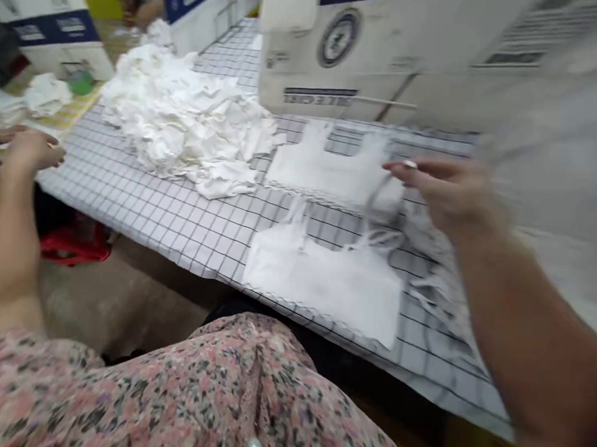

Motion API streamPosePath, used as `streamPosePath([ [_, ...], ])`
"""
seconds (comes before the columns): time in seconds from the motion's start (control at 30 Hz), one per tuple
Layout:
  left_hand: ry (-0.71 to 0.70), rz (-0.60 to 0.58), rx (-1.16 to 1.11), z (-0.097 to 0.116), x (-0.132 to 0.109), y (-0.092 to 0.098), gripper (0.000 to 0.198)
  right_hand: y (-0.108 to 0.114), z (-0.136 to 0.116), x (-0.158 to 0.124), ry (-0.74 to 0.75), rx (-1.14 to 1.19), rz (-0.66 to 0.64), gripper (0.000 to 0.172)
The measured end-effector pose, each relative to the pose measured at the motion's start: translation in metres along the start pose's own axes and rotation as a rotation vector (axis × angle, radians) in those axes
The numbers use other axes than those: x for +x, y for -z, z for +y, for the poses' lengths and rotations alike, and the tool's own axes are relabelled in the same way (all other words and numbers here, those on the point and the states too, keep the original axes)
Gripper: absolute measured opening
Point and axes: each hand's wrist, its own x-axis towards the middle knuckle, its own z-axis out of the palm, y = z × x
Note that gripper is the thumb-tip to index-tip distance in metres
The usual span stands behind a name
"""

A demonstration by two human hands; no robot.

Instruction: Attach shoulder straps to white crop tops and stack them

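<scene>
My right hand (445, 188) is closed in a pinch above the table, blurred by motion. A thin pale strap (375, 191) seems to run from its fingertips down towards a white strappy crop top (325, 278), which lies flat at the table's near edge. Just behind is a second white crop top (321, 168), also laid flat. Far to the left, my left hand (32, 149) has its fingers curled at the table's edge; what they hold, if anything, is hidden. Another hand (0, 138) shows right beside it, near some white cloth.
A heap of white garments (179, 110) covers the table's back left. More white pieces (440, 291) lie under my right forearm. Printed cartons (387, 61) stand along the back. The checked tablecloth (178, 224) ends near my lap; a red stool (75, 242) is below.
</scene>
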Motion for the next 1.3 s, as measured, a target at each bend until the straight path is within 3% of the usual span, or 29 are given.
streamPosePath([
  [0.07, -0.203, 0.396, -0.219, 0.035, 0.027, -0.019, 0.035, 0.000, -0.003, 0.013, 0.090, -0.043, -0.058, 0.020],
  [0.1, -0.329, 0.422, -0.338, 0.061, 0.035, -0.038, 0.031, 0.001, -0.002, 0.017, 0.095, -0.073, -0.067, 0.019],
  [0.17, -0.615, 0.146, -0.559, 0.127, 0.037, -0.093, 0.029, 0.002, 0.004, 0.019, 0.130, -0.116, -0.083, 0.015],
  [0.27, -0.791, -0.165, -0.603, 0.231, 0.013, -0.189, 0.026, 0.001, 0.016, 0.008, 0.326, -0.164, -0.097, 0.015],
  [0.3, -0.805, -0.250, -0.638, 0.260, 0.003, -0.217, 0.028, 0.001, 0.019, 0.003, 0.413, -0.192, -0.088, 0.016],
  [0.37, -0.679, -0.454, -0.973, 0.307, -0.013, -0.262, 0.032, 0.003, 0.023, -0.008, 0.573, -0.281, -0.046, 0.019],
  [0.47, -0.517, -0.646, -1.195, 0.349, -0.028, -0.300, 0.034, 0.011, 0.026, -0.024, 0.755, -0.518, 0.026, 0.025],
  [0.6, -0.412, -0.684, -1.244, 0.371, -0.036, -0.319, 0.031, 0.029, 0.027, -0.043, 0.832, -0.764, 0.034, 0.024],
  [0.77, -0.449, -0.606, -1.170, 0.383, -0.046, -0.327, 0.034, 0.051, 0.033, -0.063, 0.738, -0.508, -0.221, 0.026],
  [0.83, -0.433, -0.604, -1.139, 0.385, -0.050, -0.330, 0.040, 0.055, 0.038, -0.068, 0.686, -0.448, -0.211, 0.027],
  [0.97, -0.343, -0.735, -1.134, 0.385, -0.055, -0.341, 0.047, 0.055, 0.051, -0.073, 0.630, -0.445, -0.135, 0.023],
  [1.07, -0.317, -0.709, -1.141, 0.384, -0.055, -0.349, 0.044, 0.054, 0.054, -0.076, 0.580, -0.406, -0.189, 0.025],
  [1.17, -0.419, -0.611, -1.040, 0.385, -0.055, -0.348, 0.038, 0.061, 0.045, -0.081, 0.483, -0.283, -0.302, 0.028],
  [1.3, -0.654, -0.485, -0.797, 0.385, -0.058, -0.342, 0.022, 0.073, 0.028, -0.084, 0.337, -0.197, -0.347, 0.014],
])
